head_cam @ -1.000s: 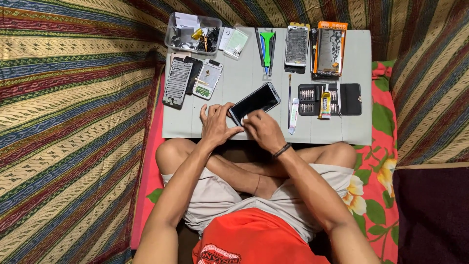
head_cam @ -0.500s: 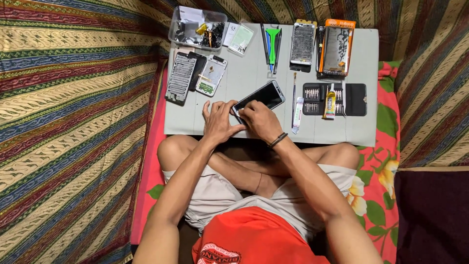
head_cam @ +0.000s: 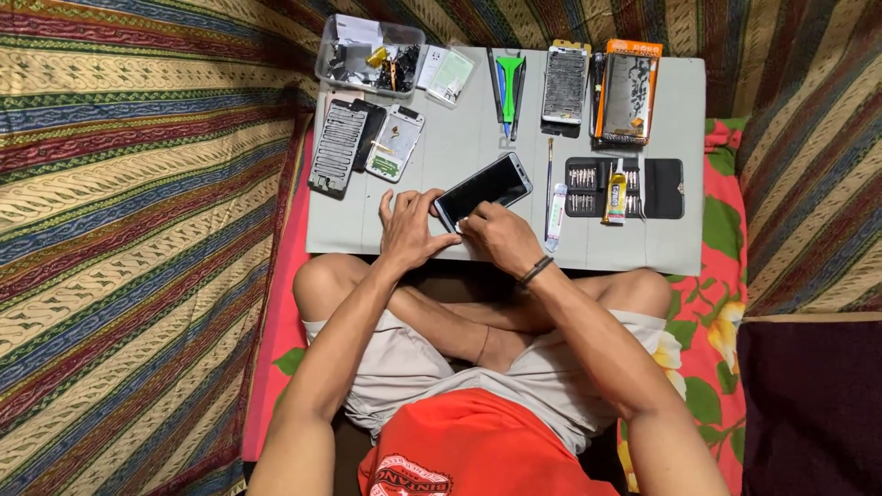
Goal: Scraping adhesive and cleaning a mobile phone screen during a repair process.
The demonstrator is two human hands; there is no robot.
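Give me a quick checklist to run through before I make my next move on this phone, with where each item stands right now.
1. Left hand steadying the near end of the phone: ok.
2. Right hand on the phone's near edge: ok; whether it holds a tool, cannot tell.
3. Phone flat on the grey table, dark screen up: ok.
4. Green pry tool within reach at the far edge: ok.
5. Black bit case open, with the small glue bottle lying on it: ok.
6. Screen free of cracks: cannot tell.
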